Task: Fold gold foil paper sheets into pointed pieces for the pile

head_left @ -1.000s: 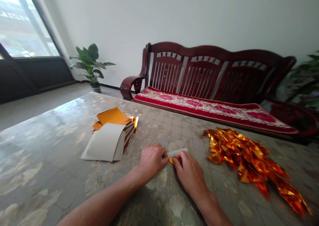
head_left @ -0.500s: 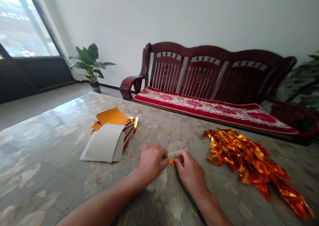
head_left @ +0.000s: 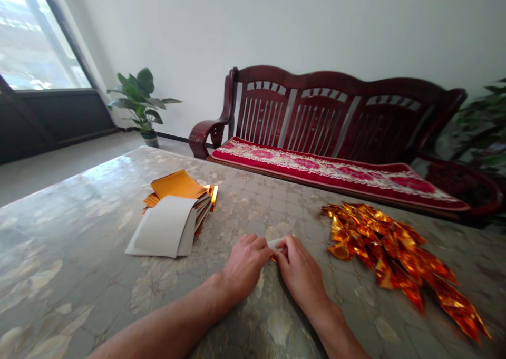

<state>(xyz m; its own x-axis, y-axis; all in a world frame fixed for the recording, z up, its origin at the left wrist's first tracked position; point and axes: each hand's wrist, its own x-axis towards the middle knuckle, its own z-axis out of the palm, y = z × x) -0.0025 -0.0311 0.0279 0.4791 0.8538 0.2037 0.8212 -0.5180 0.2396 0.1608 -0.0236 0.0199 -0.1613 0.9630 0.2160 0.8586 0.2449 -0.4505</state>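
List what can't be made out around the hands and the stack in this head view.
Head view:
The strip: mostly hidden by the left hand and right hand; its folds are unseen.
The foil stack: its front is hidden by the white sheet.
The right plant: cut off by the right edge.

Bare left forearm (head_left: pixel 166 317) and right forearm (head_left: pixel 340 338) widen into a broad left hand (head_left: pixel 247 267) and right hand (head_left: pixel 302 277)

A stack of foil paper (head_left: pixel 177 190) lies on the left of the table (head_left: pixel 79 243), a heap of folded foil pieces (head_left: pixel 387 248) on its right. Behind the table stands a wooden bench (head_left: pixel 332 100) (a cushion (head_left: pixel 336 174) on its seat), with a potted plant (head_left: pixel 140 100) to the bench's left.
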